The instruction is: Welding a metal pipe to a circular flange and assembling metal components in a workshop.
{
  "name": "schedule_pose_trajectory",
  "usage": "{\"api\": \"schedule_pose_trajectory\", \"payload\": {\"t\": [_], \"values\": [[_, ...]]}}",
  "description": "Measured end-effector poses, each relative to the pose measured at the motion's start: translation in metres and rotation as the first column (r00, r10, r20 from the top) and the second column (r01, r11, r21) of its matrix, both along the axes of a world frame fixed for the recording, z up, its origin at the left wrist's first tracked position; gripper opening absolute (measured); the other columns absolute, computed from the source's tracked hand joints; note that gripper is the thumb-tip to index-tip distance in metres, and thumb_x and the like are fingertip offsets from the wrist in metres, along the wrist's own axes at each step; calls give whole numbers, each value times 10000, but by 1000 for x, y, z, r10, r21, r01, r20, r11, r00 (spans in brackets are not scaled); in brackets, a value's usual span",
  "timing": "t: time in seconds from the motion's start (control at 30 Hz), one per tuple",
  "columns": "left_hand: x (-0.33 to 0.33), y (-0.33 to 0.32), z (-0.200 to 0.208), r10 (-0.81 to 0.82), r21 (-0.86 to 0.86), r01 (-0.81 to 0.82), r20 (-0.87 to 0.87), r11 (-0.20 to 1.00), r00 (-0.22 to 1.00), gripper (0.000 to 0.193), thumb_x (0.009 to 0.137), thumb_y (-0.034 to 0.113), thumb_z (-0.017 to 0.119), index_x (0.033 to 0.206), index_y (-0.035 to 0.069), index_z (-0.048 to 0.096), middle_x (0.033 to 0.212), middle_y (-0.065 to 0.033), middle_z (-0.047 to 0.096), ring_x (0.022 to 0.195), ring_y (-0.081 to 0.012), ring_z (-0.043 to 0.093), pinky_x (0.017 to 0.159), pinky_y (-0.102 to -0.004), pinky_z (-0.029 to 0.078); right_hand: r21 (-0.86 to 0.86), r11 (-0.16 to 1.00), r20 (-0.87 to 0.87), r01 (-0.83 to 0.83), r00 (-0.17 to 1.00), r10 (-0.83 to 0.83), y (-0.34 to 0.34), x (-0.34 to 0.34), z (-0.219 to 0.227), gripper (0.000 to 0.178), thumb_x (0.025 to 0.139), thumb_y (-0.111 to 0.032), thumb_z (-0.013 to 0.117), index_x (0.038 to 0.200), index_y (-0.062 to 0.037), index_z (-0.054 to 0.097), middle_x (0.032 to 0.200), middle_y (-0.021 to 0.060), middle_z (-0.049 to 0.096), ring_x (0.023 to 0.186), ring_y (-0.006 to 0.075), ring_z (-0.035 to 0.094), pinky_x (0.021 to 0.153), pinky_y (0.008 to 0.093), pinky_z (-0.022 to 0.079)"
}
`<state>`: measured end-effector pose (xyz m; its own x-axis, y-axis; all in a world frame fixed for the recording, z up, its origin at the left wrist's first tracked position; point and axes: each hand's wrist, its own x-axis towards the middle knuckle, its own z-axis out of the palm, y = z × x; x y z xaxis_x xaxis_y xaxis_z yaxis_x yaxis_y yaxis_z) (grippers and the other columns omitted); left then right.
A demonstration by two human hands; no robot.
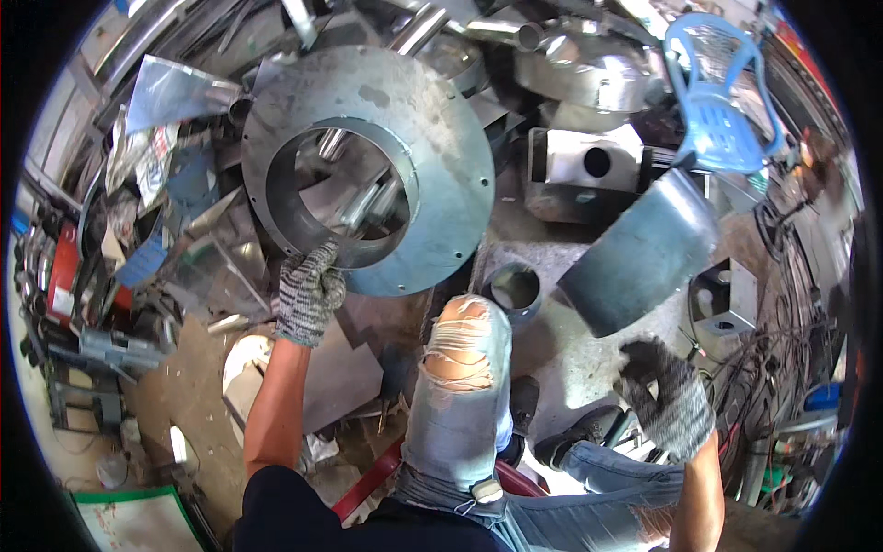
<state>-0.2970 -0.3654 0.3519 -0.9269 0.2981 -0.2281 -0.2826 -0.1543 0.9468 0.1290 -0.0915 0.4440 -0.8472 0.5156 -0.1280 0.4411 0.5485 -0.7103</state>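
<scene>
My left hand (309,293), in a grey knitted glove, grips the lower inner rim of a large round steel flange (441,147) that has a wide collared hole in its middle. The flange stands tilted up in front of me. My right hand (670,397), also gloved, hangs free to the right above the floor with its fingers curled and nothing in it. A curved sheet-metal piece (639,253) lies just beyond my right hand. My knee in torn jeans (464,340) sits between the hands.
A short metal ring (513,288) lies on the concrete below the flange. A steel box with a round hole (589,166), a blue plastic chair (717,101), pipes and sheet scraps crowd the back. Tools and clutter fill the left; cables (782,322) run on the right.
</scene>
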Motion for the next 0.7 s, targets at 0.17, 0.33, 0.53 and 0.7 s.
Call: {"api": "schedule_pose_trajectory", "payload": {"t": [0.17, 0.33, 0.53, 0.7], "values": [[73, 55, 51, -298, 149, 300, -36, 942, 954, 140, 1029, 134, 712, 896, 95, 689, 558, -11, 553, 352, -136, 433, 367, -301, 330, -69, 988, -486, 138, 860, -154, -19, -31, 6, 633, 985, -221, 813, 1508, -8, 527, 1215, 157, 735, 1083, 229, 725, 958, 380, 588], [144, 103, 60, -683, 190, 706, -178, 682, 708, 99, 1045, 163, 703, 1080, 71, 697, 695, -21, 651, 468, -97, 533, 427, -256, 409, -59, 919, -698, 390, 642, -318, -52, -16, 19, 644, 989, -250, 827, 1509, -13, 530, 1263, 154, 737, 1099, 239, 706, 977, 378, 569], [190, 124, 89, -552, 102, 719, -569, 688, 609, 353, 1111, 326, 625, 1178, -17, 675, 791, -130, 744, 632, -225, 691, 566, -353, 543, -437, 579, -683, 688, 165, -712, -15, 88, 57, 487, 1083, -396, 696, 1346, 13, 674, 1121, 81, 773, 969, 171, 715, 865, 344, 579], [190, 166, 105, -374, -367, 161, -927, 916, 15, 370, 1065, 90, 607, 1422, 3, 656, 1397, -179, 709, 1236, -320, 697, 1093, -460, 545, -716, 323, -443, 619, -45, -895, 44, 151, -52, 623, 1054, -528, 694, 1226, 71, 706, 987, 188, 764, 739, 252, 659, 735, 369, 547]]}}
